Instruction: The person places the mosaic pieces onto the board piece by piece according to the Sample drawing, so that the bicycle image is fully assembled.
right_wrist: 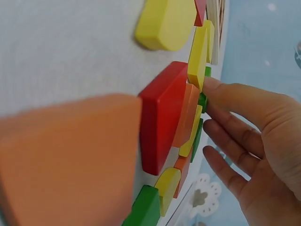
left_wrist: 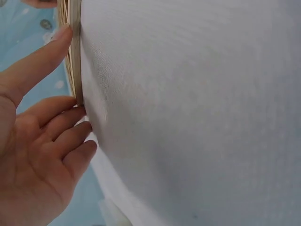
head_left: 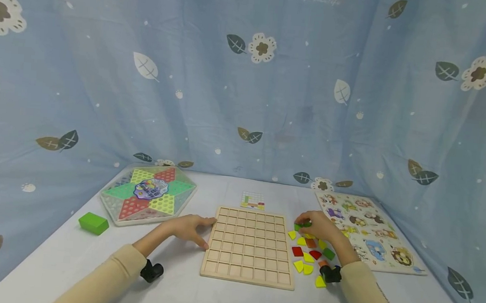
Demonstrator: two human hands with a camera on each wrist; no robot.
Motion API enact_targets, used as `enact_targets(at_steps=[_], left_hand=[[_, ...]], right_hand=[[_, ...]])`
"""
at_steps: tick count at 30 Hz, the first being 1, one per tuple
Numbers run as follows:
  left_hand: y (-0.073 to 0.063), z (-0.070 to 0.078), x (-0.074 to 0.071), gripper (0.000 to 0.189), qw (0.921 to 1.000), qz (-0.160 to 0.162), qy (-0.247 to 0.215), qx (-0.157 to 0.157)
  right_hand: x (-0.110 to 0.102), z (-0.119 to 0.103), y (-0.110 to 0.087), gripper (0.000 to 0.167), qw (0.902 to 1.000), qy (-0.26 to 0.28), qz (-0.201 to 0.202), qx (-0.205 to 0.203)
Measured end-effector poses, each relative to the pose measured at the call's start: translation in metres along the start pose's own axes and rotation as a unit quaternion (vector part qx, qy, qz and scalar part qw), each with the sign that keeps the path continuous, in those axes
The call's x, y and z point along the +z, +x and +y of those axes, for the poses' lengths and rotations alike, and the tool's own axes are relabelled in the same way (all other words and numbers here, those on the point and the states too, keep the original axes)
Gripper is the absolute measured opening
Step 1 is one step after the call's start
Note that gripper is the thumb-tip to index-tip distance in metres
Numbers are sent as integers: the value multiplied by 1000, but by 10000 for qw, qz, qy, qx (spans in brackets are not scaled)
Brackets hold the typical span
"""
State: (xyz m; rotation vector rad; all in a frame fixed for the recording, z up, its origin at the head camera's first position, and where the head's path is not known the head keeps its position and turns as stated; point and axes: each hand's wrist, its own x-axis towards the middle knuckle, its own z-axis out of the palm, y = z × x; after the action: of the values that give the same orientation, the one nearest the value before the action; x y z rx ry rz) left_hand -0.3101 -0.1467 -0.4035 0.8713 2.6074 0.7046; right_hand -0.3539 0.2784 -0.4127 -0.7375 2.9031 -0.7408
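Observation:
A square wooden grid board (head_left: 249, 247) lies flat in the middle of the table. My left hand (head_left: 189, 227) rests against its left side, thumb and index finger spread along the edge. In the left wrist view, the fingertips of the left hand (left_wrist: 51, 136) meet the board's rim (left_wrist: 75, 56). Right of the board, my right hand (head_left: 319, 225) reaches over scattered colored blocks and pinches a small green block (right_wrist: 202, 101) between thumb and fingers. Yellow quarter-round blocks (head_left: 308, 270), a red block (right_wrist: 165, 110) and an orange block (right_wrist: 70, 155) lie around it.
A small pattern card (head_left: 253, 200) sits behind the board. At the back left is a Chinese checkers set (head_left: 150, 193), with a green box-shaped block (head_left: 93, 223) in front. An animal picture board (head_left: 369, 233) lies at the right. A blue patterned curtain (head_left: 272, 101) surrounds the table.

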Motion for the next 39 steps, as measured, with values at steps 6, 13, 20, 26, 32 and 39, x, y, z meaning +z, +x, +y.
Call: enact_targets(at_steps=[6,13,20,26,32,39], left_hand=[[0,0,1,83,9999,-27,-51,-128],[-2,3,0,83,9998,-82,78,-148],[-2,5,0,84,9996,-97,156,-228],[-2,4,2,82,9993,-54,109,-341],[-6,7,3,80,9997,-53,18,-246],[-8,7,2,80,9999,-100,-4,-127]], right_hand=[[-1,0,-2,21,9998,59,155,-104],[1,-17,-3,21,9971,263,386,-607],[9,-46,5,24,9947,428,437,-832],[16,-76,15,25,9918,522,560,-1027],[25,-102,28,22,9872,610,667,-1316],[41,-128,45,23,9858,893,650,-1263]])
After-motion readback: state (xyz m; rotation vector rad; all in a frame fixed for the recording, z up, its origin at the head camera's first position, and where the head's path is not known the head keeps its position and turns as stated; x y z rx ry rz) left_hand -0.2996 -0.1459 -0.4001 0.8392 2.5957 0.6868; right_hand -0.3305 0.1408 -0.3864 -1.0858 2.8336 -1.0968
